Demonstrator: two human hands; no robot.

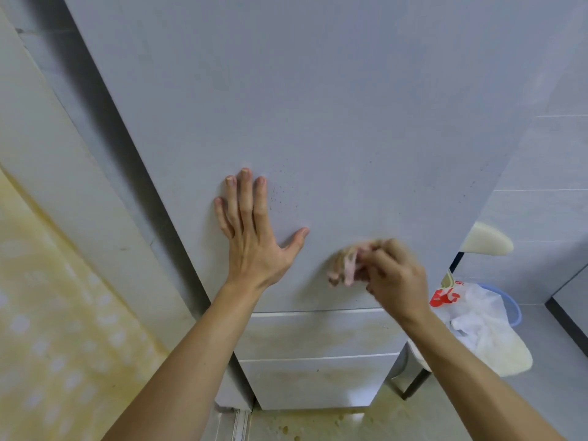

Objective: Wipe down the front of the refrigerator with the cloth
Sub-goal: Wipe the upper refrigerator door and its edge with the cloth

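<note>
**Mid-wipe on the upper door, specks and lower drawers not yet done**

The person faces the tall, pale grey refrigerator door (pixel 318 106). The left hand (pixel 254 237) lies flat against it, fingers straight and spread, thumb out to the right, holding nothing. It appears to brace the body.

The right hand (pixel 394 275) has its fingers curled round a crumpled pinkish cloth (pixel 346 265) and presses it to the door's lower part, just right of the left thumb. Hand and cloth are both blurred, which suggests a wiping stroke in progress.

A scatter of small dark specks (pixel 280 192) marks the door just right of the left fingers, above and to the left of the cloth. Nearer the floor, the two pale drawer fronts (pixel 318 335) show yellowish staining.

The step in hand looks like wiping the upper door's lower area. The next move would likely carry the cloth up and left over the specks with firm pressure, so the braced hand may need to shift aside. The drawers would come later.

To the right, a white plastic bag with red print (pixel 471 316) sits beside a blue basin (pixel 512 310).
</note>
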